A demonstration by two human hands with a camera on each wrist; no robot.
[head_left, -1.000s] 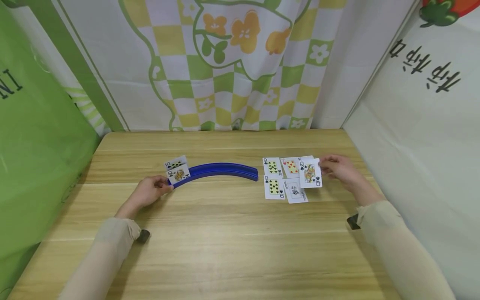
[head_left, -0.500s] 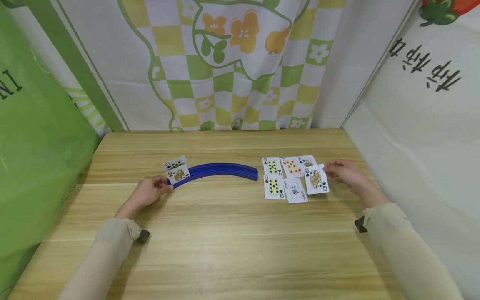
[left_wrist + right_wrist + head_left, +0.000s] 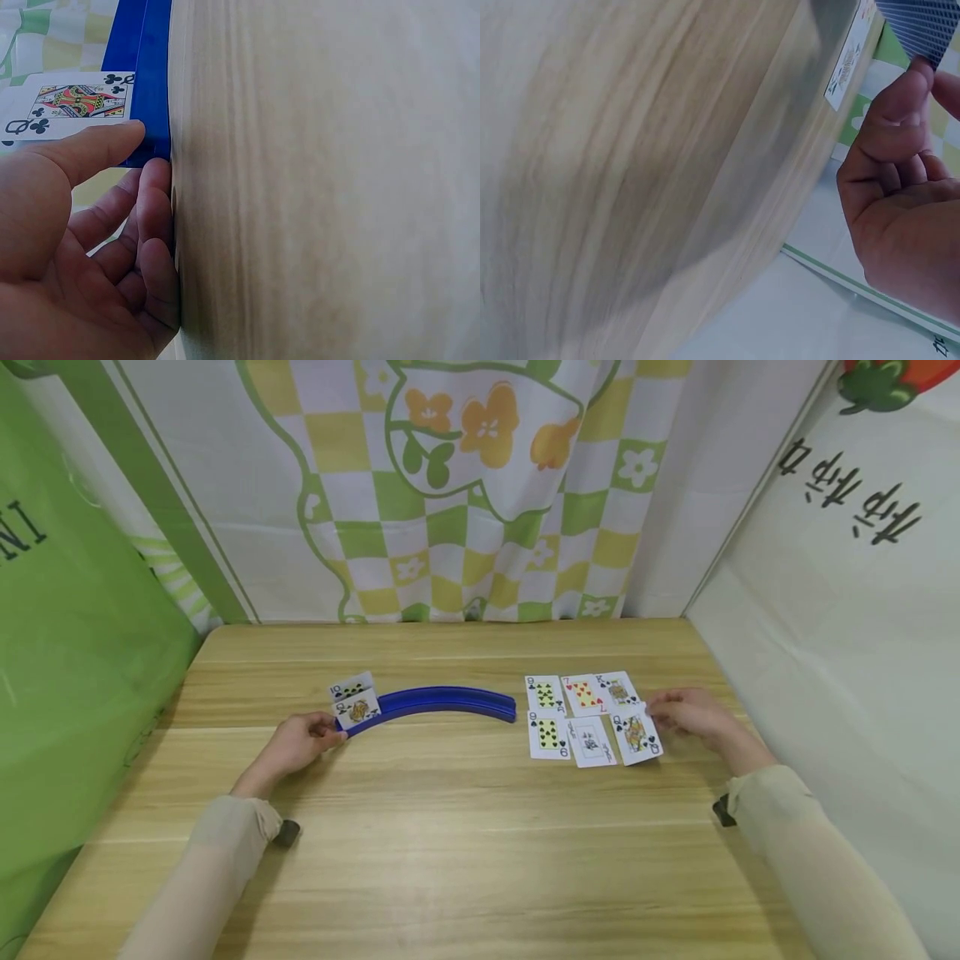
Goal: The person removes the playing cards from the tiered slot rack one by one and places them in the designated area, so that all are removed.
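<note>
My left hand (image 3: 298,741) grips the left end of a curved blue card holder (image 3: 442,697). In the left wrist view its thumb lies on the blue end and a fingertip meets the lower edge. A queen of clubs (image 3: 357,707) stands in the holder, with a ten (image 3: 351,685) behind it. My right hand (image 3: 693,717) pinches a queen of spades (image 3: 636,737) by its upper right corner, and the card overlaps the lower edge of a king of spades (image 3: 617,690). The right wrist view shows the queen's patterned back (image 3: 922,26) at the fingertips.
A nine of clubs (image 3: 545,695), a seven of hearts (image 3: 581,693), a nine of spades (image 3: 549,735) and a joker (image 3: 591,743) lie face up left of the queen of spades. Behind the wooden table (image 3: 420,843) hangs a checkered curtain (image 3: 450,543).
My right hand has moved right and towards me with the queen of spades, uncovering the king and joker, and the card has come down lower. The left hand and holder have stayed put.
</note>
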